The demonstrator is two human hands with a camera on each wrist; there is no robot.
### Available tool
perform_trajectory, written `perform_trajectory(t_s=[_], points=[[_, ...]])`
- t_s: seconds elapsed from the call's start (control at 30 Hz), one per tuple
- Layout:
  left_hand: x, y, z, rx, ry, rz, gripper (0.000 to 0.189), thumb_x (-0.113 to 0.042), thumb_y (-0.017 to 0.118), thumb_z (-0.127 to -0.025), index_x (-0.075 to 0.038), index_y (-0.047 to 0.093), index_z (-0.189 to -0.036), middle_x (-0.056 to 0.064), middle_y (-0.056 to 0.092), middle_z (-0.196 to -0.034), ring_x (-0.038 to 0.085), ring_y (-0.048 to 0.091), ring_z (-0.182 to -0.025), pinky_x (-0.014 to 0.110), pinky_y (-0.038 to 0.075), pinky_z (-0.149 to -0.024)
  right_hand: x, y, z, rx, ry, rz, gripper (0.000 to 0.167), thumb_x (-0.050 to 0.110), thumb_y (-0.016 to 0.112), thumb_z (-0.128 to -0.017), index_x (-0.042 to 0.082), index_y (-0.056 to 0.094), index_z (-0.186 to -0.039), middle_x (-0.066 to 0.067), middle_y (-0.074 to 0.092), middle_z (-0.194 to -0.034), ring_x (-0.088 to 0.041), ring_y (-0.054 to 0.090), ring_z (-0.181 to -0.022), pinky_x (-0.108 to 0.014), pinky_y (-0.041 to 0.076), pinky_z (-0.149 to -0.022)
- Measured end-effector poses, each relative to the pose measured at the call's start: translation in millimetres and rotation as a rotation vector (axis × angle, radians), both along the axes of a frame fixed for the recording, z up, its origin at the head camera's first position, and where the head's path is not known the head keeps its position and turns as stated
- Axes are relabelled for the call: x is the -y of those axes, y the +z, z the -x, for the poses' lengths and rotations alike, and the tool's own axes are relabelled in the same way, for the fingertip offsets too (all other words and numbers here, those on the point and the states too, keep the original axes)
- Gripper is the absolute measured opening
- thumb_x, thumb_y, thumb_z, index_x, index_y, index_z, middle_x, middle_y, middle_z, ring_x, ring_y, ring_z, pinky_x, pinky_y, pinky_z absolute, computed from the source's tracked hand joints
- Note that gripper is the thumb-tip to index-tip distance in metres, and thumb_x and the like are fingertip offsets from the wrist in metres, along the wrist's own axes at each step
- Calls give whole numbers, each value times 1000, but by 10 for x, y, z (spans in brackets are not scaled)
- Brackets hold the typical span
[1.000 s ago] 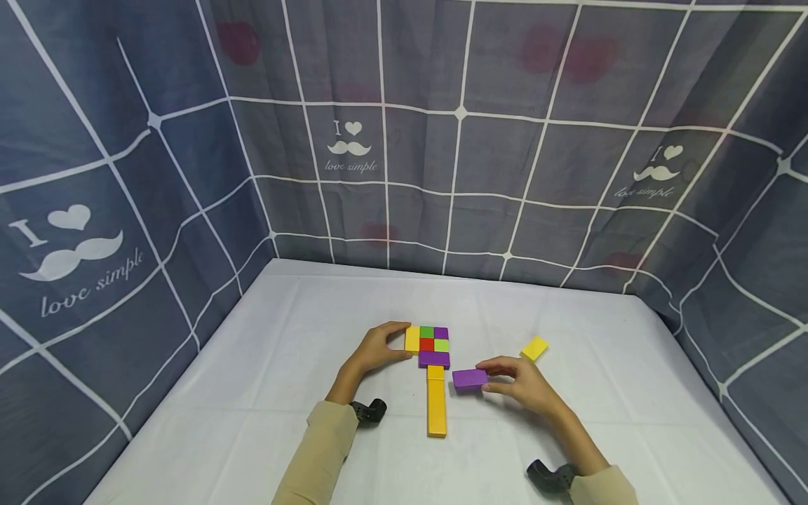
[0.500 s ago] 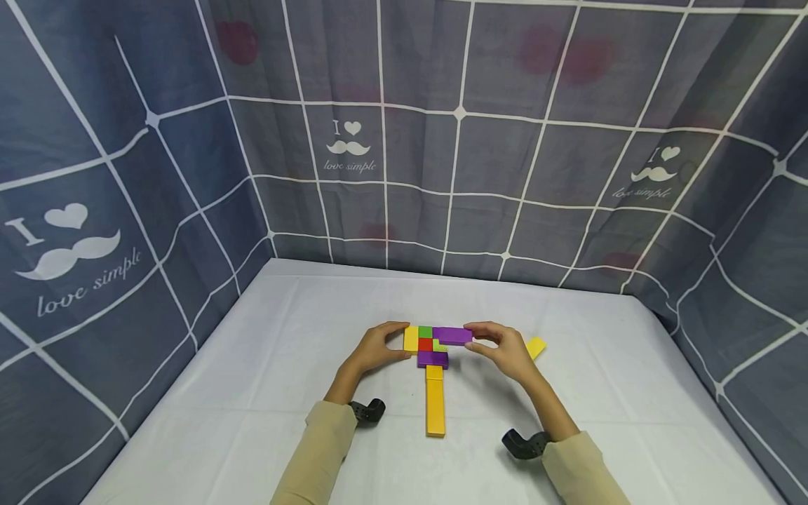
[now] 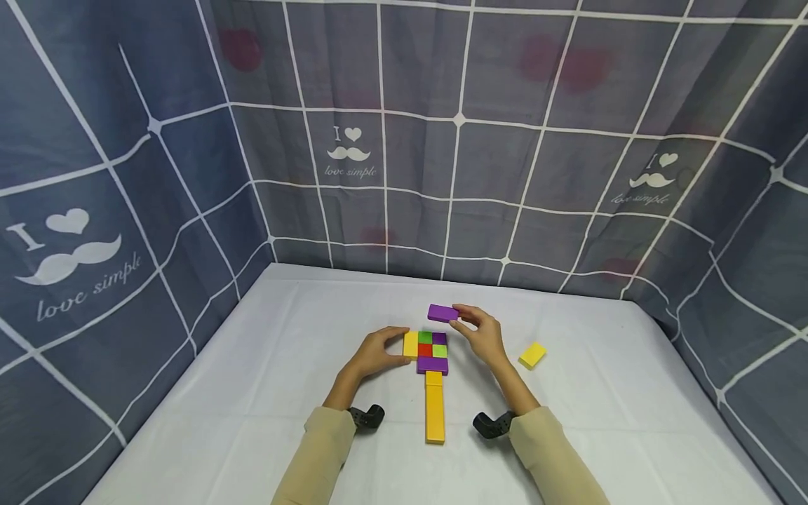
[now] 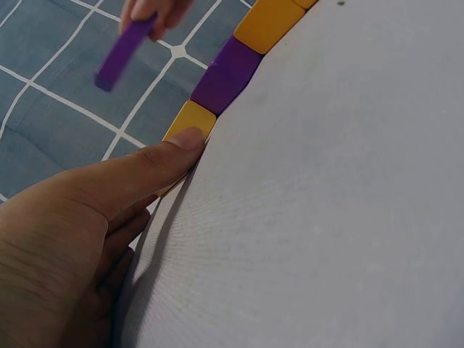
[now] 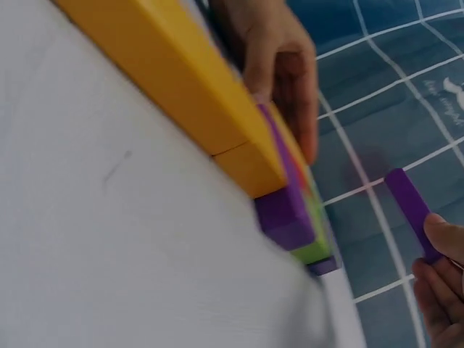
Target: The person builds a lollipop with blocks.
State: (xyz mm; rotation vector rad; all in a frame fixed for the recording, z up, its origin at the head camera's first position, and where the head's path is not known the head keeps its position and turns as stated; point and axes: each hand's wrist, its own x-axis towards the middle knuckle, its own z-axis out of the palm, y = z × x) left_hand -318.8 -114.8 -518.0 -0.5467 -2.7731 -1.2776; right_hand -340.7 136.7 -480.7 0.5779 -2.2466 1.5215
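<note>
My left hand (image 3: pixel 375 352) holds a yellow block (image 3: pixel 411 346) by its far and near ends, at the left side of a flat block arrangement. Right of that lie small green (image 3: pixel 426 337), dark purple (image 3: pixel 439 338), red (image 3: pixel 425 349) and lime (image 3: pixel 440 351) squares, with a purple block (image 3: pixel 432 365) along their near side. Between thumb and fingers, my right hand (image 3: pixel 485 338) pinches another purple block (image 3: pixel 442 313) by its right end. In the right wrist view this purple block (image 5: pixel 410 206) is raised, apart from the arrangement.
A short yellow block (image 3: pixel 433 379) and a long orange-yellow block (image 3: pixel 434 417) run from the arrangement toward me on the white tablecloth (image 3: pixel 303 330). One loose yellow block (image 3: pixel 532 355) lies at the right. Grey checked curtains (image 3: pixel 416 154) stand around the table.
My right hand has carried the purple block leftward and away from me, from right of the yellow strip to beyond the arrangement. The left hand stays at the yellow block.
</note>
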Motion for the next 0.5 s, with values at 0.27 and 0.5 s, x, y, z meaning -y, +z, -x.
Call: perform_trajectory(t_s=[0.27,0.5], points=[[5,-11,7,13,11,8,65,-29,80,-71,-18,55,-130,3,52,-131,22,43,-125,40,34,-104,58,-173,127,118,-44,-48,31,9,71,-81,2,66,-111,-13,66,-106,-27,63,-95,-37,49,-88],[3,-12,12,4,4,8,65,-27,81,-71,-15,55,-129,4,52,-131,23,43,-124,40,34,-104,44,-254,167,171,-7,-80,32,9,70,-82,2,65,-113,-15,68,-99,-27,65,-90,-36,52,-82]])
